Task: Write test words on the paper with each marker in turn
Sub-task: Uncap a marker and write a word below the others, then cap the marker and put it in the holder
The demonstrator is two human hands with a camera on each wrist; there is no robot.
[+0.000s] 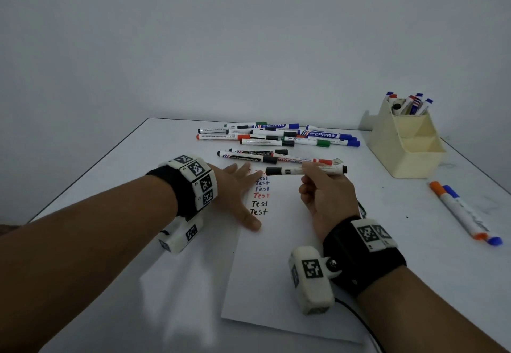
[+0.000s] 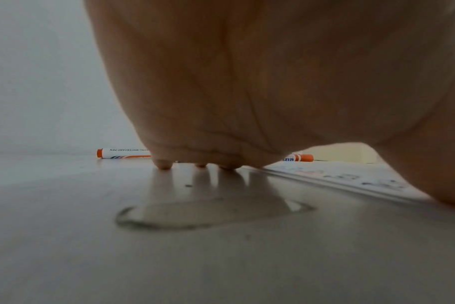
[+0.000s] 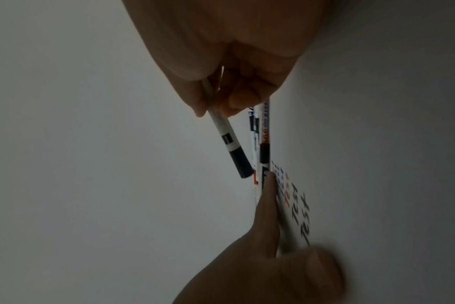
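A white sheet of paper (image 1: 276,269) lies on the table with several lines of "Test" (image 1: 260,203) in blue, red and black. My left hand (image 1: 235,195) lies flat with spread fingers on the paper's left edge, its fingertips (image 2: 165,164) touching the surface. My right hand (image 1: 323,189) holds a capped black marker (image 1: 304,170) level above the top of the paper; the same black marker (image 3: 229,135) shows between thumb and fingers in the right wrist view. Several more markers (image 1: 276,137) lie in a heap beyond the paper.
A cream desk organiser (image 1: 406,142) with several markers standing in it is at the back right. An orange marker (image 1: 456,211) and a blue one (image 1: 472,217) lie together at the right. Black and red markers (image 1: 249,156) lie just past the paper's top.
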